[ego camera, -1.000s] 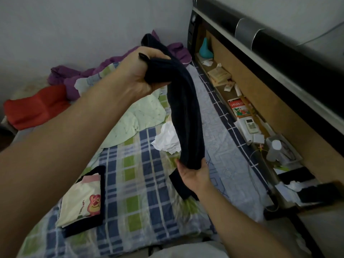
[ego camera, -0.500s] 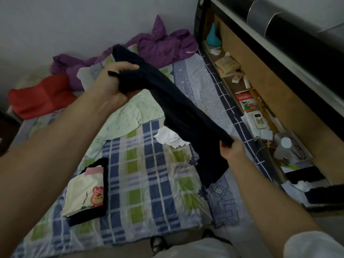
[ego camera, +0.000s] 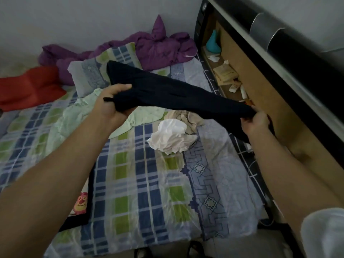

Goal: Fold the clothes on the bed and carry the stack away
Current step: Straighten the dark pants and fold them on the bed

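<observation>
A dark navy garment (ego camera: 173,95) is stretched nearly level above the bed between both hands. My left hand (ego camera: 111,107) grips its left end, and my right hand (ego camera: 256,122) pinches its right end near the headboard shelf. Under it on the checked bedsheet (ego camera: 141,183) lie a crumpled white garment (ego camera: 172,136), a beige one (ego camera: 188,118) and a pale green one (ego camera: 80,116). At the lower left, my left forearm hides most of a folded stack with a cartoon print (ego camera: 81,203).
A purple blanket (ego camera: 158,47) and a red cloth (ego camera: 29,86) lie at the far side by the wall, with a pillow (ego camera: 100,69) in front. The headboard shelf (ego camera: 229,75) on the right holds a teal object, papers and small items.
My right hand has pulled its end of the navy garment up and to the right, so the cloth went from hanging down to stretched flat. My left hand has lowered.
</observation>
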Demonstrator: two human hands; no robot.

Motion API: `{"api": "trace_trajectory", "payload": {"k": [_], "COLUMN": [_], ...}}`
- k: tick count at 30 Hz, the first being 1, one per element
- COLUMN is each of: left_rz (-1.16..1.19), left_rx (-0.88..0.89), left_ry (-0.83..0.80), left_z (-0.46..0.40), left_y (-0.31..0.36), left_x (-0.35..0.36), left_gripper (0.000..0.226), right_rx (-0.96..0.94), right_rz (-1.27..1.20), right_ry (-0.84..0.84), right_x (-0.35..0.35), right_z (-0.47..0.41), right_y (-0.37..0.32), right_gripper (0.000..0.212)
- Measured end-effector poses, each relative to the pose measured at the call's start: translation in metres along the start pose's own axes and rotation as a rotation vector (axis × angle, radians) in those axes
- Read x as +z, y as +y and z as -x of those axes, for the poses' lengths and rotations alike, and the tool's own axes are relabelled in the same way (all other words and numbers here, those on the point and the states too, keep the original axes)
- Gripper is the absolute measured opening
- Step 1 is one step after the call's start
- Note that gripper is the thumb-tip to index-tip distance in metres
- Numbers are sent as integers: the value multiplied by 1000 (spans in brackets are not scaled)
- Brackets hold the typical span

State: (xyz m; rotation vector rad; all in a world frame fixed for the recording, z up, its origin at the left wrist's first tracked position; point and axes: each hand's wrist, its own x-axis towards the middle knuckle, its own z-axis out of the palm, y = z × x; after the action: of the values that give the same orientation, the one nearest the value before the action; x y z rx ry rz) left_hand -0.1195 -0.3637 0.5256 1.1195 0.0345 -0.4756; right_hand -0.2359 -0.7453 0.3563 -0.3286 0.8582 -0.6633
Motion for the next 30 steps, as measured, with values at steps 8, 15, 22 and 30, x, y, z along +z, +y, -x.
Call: {"api": "trace_trajectory", "payload": {"k": [8, 15, 22, 30], "left_rz": [-97, -240, -313, -356], "left_rx": [-69, -353, -681, -866], "left_ry": [112, 365, 526, 451], "left_z": [6, -6, 18, 13], "left_y": [-73, -192, -299, -353], "left_x": [-136, -309, -472, -547], "left_gripper": [51, 45, 58, 50], "right_rx": [180, 507, 559, 566], "right_rz": [144, 469, 681, 684], "right_ry": [64, 217, 280, 286], "right_x": [-66, -195, -276, -306], "right_z": [-6, -32, -23, -6], "right_y": [110, 283, 390, 456], "right_gripper": [47, 34, 31, 40]}}
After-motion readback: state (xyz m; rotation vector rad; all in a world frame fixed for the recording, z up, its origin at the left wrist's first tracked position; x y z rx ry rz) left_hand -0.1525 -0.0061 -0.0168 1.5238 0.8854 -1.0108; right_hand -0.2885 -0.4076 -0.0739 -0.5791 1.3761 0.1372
